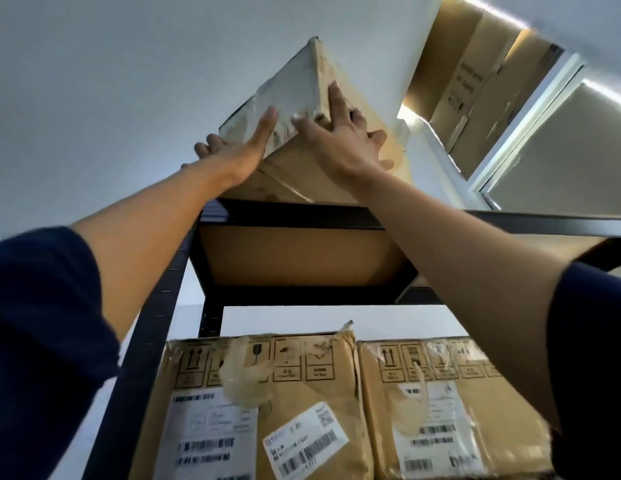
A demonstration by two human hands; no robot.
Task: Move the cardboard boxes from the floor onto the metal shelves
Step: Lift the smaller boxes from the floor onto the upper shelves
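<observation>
I've got both arms overhead: left grip [234, 152] and right grip [340, 142], fingers straight, press flat on a taped cardboard box [302, 133] sitting cornerwise on the black metal shelf's [302, 216] top tier, near the ceiling. Two labelled boxes [267, 403] fill the tier below, side by side.

The view looks steeply upward. A plain white wall [94, 98] fills the left and upper centre, evenly lit with a faint blue cast. At upper right, a white-framed window [531, 133] runs diagonally, its pane [579, 150] dull grey-beige. Bright strips of light [603, 91] lie along the frame edges. A white ceiling area [596, 19] occupies the top right corner.
</observation>
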